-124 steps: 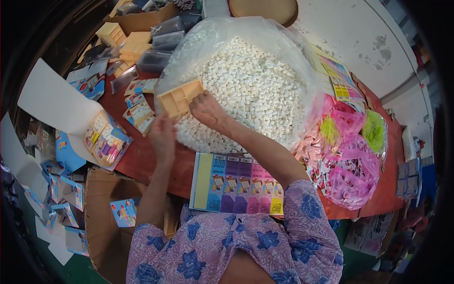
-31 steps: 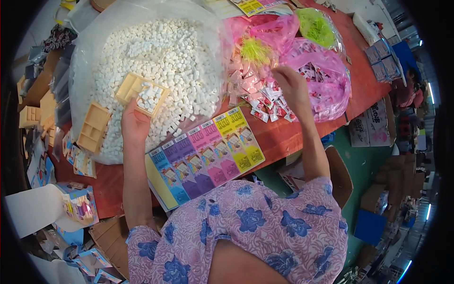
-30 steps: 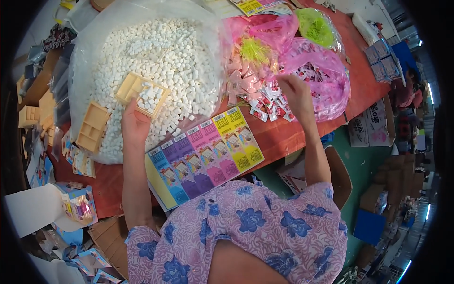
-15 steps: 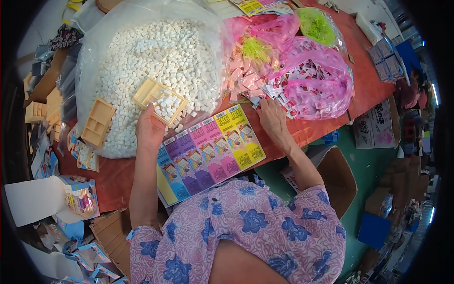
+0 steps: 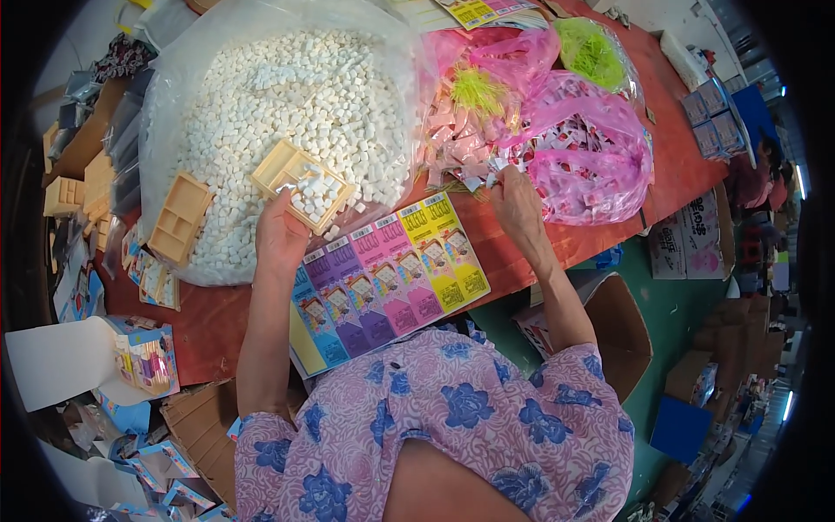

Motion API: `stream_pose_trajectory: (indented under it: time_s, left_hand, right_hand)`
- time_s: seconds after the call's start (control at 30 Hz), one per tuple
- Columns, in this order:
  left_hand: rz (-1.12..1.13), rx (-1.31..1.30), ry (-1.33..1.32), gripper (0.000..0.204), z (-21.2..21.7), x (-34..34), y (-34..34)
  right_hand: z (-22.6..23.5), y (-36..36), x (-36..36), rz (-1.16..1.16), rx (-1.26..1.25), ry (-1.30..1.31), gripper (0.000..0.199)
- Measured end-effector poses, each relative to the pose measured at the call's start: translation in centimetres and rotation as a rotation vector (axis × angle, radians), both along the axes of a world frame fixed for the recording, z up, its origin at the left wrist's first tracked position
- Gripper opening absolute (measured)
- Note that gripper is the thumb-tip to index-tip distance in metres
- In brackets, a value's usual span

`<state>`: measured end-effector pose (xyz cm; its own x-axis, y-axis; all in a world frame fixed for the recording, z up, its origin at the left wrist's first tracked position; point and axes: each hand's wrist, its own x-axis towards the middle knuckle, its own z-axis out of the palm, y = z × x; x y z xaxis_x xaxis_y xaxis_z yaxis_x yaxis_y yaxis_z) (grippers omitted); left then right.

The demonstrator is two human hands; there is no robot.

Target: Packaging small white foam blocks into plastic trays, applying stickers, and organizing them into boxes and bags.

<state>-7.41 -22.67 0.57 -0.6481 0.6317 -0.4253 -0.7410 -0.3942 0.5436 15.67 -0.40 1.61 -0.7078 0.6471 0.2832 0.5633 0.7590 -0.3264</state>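
My left hand (image 5: 282,233) holds a cream plastic compartment tray (image 5: 277,167) by its near edge. White cubes (image 5: 317,193) fill the tray's right-hand part. The tray sits over the large clear bag (image 5: 165,113) heaped with more white cubes (image 5: 287,87). My right hand (image 5: 522,213) is closed in a pinch at the near edge of a spill of small packets (image 5: 477,181). A small whitish packet (image 5: 497,163) shows at its fingertips. Beside that hand, a pink plastic bag (image 5: 600,170) holds many red-and-white packets.
A second cream tray (image 5: 180,217) lies on the cubes. Printed colourful card sheets (image 5: 383,283) rest at the table's front edge. Pink packets (image 5: 448,139), yellow strands (image 5: 477,91) and a bag of green strands (image 5: 591,52) stand farther back. An open carton (image 5: 619,326) is at the right.
My right hand has drawn slightly right and nearer, with its fingertips lifted to a packet. My left hand and its tray have shifted slightly right.
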Motion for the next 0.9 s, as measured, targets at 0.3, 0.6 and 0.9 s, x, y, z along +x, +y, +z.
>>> stream_pose_trajectory:
  time_s: [0.3,0.6,0.9]
  left_hand:
    - [-0.058,0.047,-0.039,0.030,-1.2,-0.2,0.4]
    - [-0.080,0.064,-0.006,0.029,-1.0,0.1,0.3]
    - [-0.067,0.021,0.028,0.029,-0.4,0.4,0.5]
  right_hand:
    - [-1.9,-0.6,-2.2,0.372,-0.024,-0.019,0.016]
    - [-1.9,1.7,-4.2,0.595,0.327,-0.220,0.003]
    - [0.2,6.3,-3.1,0.380,-0.654,0.037,0.010]
